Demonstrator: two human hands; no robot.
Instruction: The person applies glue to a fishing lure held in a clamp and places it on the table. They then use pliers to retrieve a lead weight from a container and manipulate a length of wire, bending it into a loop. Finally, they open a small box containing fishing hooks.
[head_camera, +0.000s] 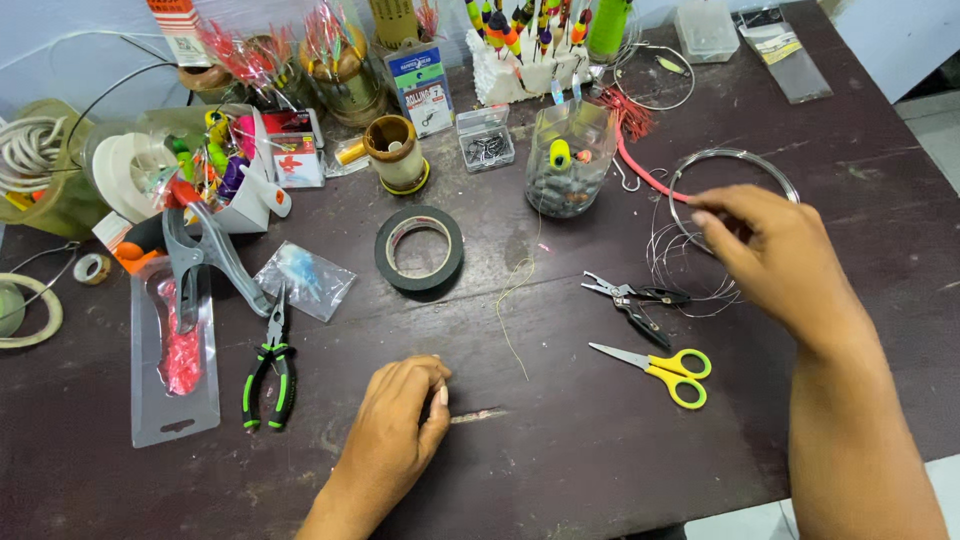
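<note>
Notably, the left hand (400, 420) rested on the dark wooden table (560, 470), fingers curled together and pinching the near end of a small thin metallic piece (478, 414) that lay flat on the wood. Whether a line ran from that piece could not be told.

The right hand (775, 255) hovered above the table, well to the right of the black tape roll (419, 248), fingers drawn together at the edge of a coil of thin silvery wire (733, 170); the grip on a strand looked likely but was too fine to confirm. Loose loops of the same wire lay beneath the hand.

Just right of the tape roll, a thin yellowish line (512, 300) trailed across the wood. Further right lay small black pliers (632, 300), and nearer the person than those, yellow-handled scissors (665, 368). Left of the tape roll lay green-and-black-handled pliers (270, 372) and a clear plastic bag (303, 280). Behind the tape roll stood a clear jar of dark weights (568, 160) and a small clear box of hooks (485, 138).
</note>
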